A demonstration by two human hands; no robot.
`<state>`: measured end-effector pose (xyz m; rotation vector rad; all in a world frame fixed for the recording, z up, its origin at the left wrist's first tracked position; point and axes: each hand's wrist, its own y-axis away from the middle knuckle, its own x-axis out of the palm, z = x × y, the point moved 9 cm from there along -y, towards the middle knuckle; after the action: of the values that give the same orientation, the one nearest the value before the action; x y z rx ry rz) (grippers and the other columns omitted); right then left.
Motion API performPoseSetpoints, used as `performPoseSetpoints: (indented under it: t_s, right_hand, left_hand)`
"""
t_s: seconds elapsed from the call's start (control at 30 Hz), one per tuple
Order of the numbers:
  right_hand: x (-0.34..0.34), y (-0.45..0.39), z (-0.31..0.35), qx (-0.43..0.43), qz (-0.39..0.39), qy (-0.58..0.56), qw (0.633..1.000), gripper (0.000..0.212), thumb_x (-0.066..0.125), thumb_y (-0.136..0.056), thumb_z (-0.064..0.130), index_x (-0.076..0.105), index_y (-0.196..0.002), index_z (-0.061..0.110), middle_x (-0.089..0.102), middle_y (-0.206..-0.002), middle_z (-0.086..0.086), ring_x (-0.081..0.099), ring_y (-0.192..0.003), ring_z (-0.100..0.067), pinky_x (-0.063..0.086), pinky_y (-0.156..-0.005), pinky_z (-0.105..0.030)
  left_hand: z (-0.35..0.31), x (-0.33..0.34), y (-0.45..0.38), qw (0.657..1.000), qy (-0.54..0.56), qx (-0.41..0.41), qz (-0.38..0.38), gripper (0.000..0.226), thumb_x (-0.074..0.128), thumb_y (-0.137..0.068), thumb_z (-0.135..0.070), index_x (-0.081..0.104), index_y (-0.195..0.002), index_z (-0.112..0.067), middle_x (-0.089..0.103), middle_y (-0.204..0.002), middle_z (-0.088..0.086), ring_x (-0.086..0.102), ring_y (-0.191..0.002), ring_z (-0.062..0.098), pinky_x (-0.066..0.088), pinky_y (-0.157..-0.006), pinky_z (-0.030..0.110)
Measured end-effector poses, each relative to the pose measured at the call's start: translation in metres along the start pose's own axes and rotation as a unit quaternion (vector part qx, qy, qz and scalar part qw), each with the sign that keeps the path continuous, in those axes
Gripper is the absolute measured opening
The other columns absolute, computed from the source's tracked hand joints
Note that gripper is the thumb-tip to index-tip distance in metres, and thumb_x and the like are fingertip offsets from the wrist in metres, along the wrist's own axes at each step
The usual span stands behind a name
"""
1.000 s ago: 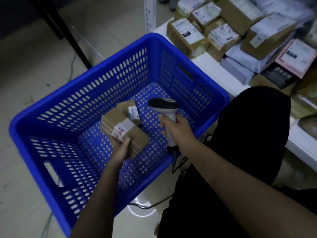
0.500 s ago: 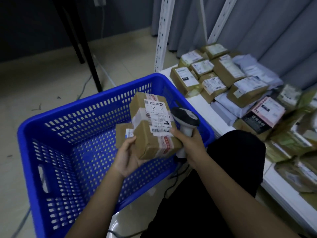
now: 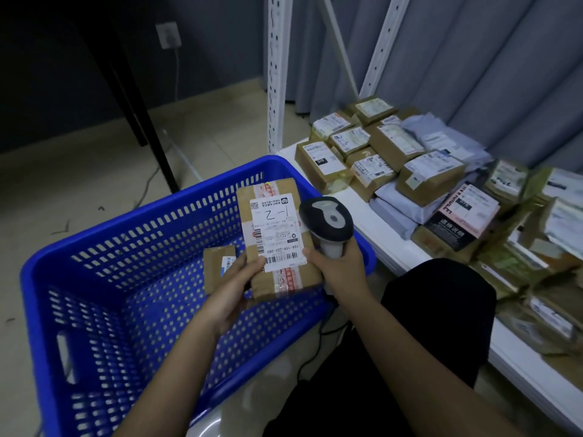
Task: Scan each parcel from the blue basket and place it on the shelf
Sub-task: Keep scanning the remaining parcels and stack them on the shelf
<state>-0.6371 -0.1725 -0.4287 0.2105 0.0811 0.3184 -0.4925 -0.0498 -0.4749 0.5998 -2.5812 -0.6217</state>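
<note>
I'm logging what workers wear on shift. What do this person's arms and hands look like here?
Both forearms are bare: no sleeves, gloves, watch or rings visible on the left hand or right hand. Lower down, the person wears black clothing.

The parcel is hiding the left hand's fingers and part of a smaller box. The right hand is covering the scanner's handle. The frame edge is cutting off the blurred shelf parcels at right.

Left hand curled in a grip; right hand likewise, both forearms extended
</note>
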Motion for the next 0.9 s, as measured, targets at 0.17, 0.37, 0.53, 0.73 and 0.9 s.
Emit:
performPoseSetpoints:
  t_s: [0.17, 0.37, 0.53, 0.73, 0.9]
  right_hand:
    - [-0.032, -0.011, 0.013, 0.027, -0.069, -0.061, 0.995, 0.035, 0.076, -0.081, 0.008, 0.057, -0.107, 0.021, 0.067, -0.084, 0.011, 0.064, -0.074, -0.007, 0.053, -0.061, -0.023]
    - [-0.075, -0.03, 0.031, 0.012, -0.095, -0.025, 0.995, 0.044, 0.074, -0.081, 0.005, 0.052, -0.119, 0.011, 0.063, -0.084, 0.008, 0.062, -0.062, 0.0, 0.051, -0.052, -0.018]
    - [-0.107, -0.033, 0.024, 0.007, -0.119, 0.027, 0.992, 0.051, 0.078, -0.076, 0.004, 0.052, -0.12, 0.006, 0.069, -0.104, -0.01, 0.067, -0.088, -0.019, 0.057, -0.077, -0.039]
    - [-0.146, -0.039, 0.03, -0.016, -0.128, 0.12, 0.984, 0.056, 0.082, -0.073, 0.017, 0.054, -0.122, 0.016, 0.064, -0.112, -0.001, 0.061, -0.103, -0.021, 0.052, -0.091, -0.043]
    - [-0.158, -0.045, 0.031, -0.026, -0.135, 0.131, 0.982, 0.049, 0.079, -0.077, 0.017, 0.052, -0.117, 0.021, 0.061, -0.107, 0.002, 0.058, -0.101, -0.019, 0.051, -0.089, -0.039]
  left_hand:
    - [-0.036, -0.02, -0.005, 0.986, -0.127, 0.101, -0.042, 0.067, 0.065, -0.087, -0.023, 0.033, -0.144, -0.04, 0.058, -0.122, -0.007, 0.065, -0.099, 0.013, 0.056, -0.069, 0.025]
    - [-0.04, 0.021, -0.024, 0.933, -0.346, 0.086, 0.057, 0.071, 0.069, -0.085, -0.024, 0.031, -0.144, -0.035, 0.048, -0.122, -0.006, 0.057, -0.095, 0.004, 0.049, -0.066, 0.01]
    - [-0.048, 0.084, -0.049, 0.858, -0.477, 0.115, 0.153, 0.081, 0.074, -0.074, -0.039, 0.034, -0.144, -0.035, 0.047, -0.13, -0.004, 0.053, -0.11, 0.01, 0.05, -0.091, 0.03]
    - [-0.053, 0.139, -0.074, 0.829, -0.502, 0.126, 0.212, 0.074, 0.074, -0.077, -0.031, 0.039, -0.142, -0.036, 0.048, -0.131, -0.004, 0.054, -0.112, 0.015, 0.051, -0.092, 0.033]
    - [-0.059, 0.134, -0.073, 0.882, -0.423, 0.18, 0.1, 0.085, 0.076, -0.076, -0.035, 0.029, -0.147, -0.032, 0.032, -0.135, -0.009, 0.04, -0.125, 0.014, 0.042, -0.098, 0.029]
